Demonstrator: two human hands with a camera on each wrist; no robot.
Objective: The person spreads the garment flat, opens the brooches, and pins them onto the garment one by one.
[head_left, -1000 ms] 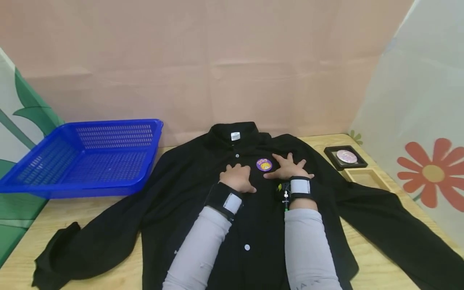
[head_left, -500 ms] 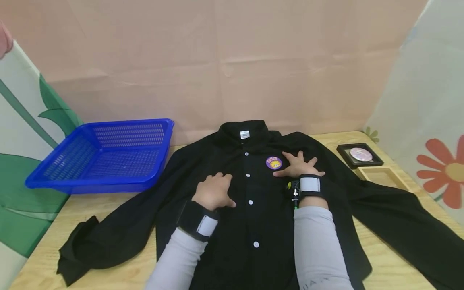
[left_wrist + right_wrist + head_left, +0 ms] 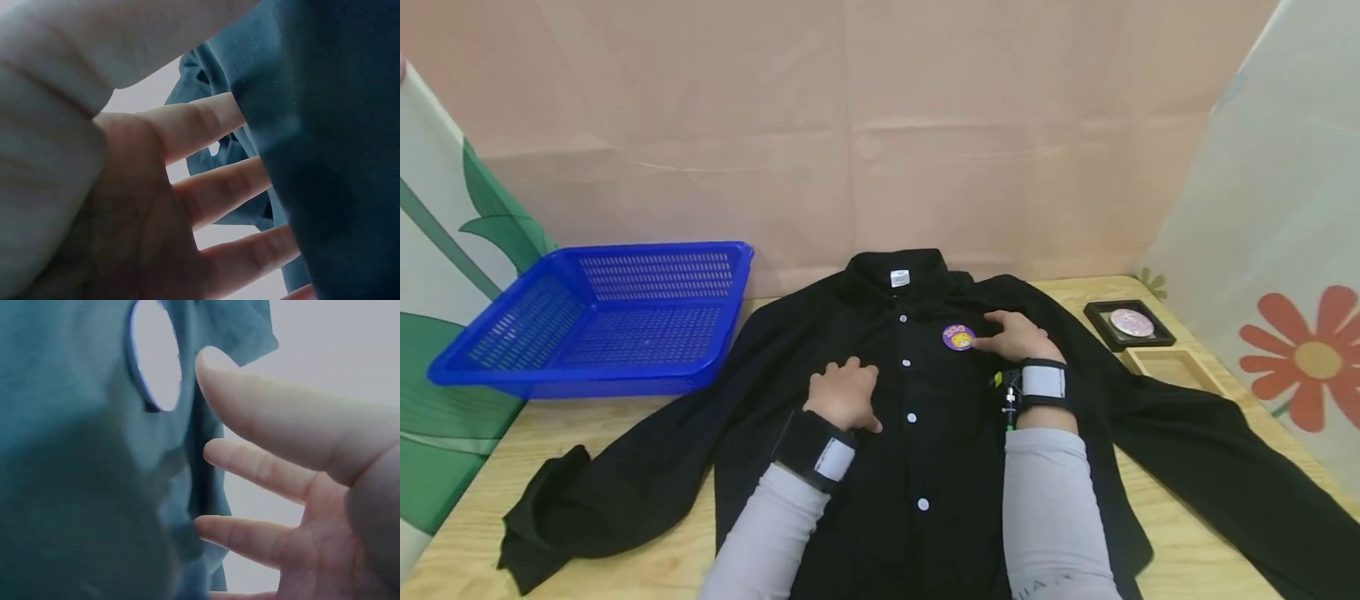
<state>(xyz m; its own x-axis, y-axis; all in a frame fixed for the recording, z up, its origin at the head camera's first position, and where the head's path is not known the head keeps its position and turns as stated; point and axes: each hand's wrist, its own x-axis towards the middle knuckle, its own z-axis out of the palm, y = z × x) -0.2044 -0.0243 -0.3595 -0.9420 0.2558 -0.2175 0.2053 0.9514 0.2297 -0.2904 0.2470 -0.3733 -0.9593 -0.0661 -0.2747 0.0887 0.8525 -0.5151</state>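
A black button-up shirt (image 3: 865, 467) lies spread front up on the wooden table, its collar at the back. On its chest, right of the button row, sits a round purple pin badge (image 3: 958, 337) with a yellow figure. My right hand (image 3: 1022, 337) is just right of the badge, thumb tip close to its edge; in the right wrist view the thumb (image 3: 269, 412) and fingers are extended and hold nothing. My left hand (image 3: 842, 393) rests on the shirt left of the buttons, fingers spread, fingertips at the cloth (image 3: 325, 150) in the left wrist view.
A blue plastic basket (image 3: 715, 371) stands at the back left, beside the shirt's shoulder. At the back right are a black square case (image 3: 1097, 321) with a round pink badge (image 3: 1132, 322) and a shallow wooden tray (image 3: 1131, 360). A paper backdrop rises behind the table.
My left hand has moved left and toward me, away from the badge. My right hand's fingers have drawn closer together, with its thumb staying by the badge. The head view has shifted slightly.
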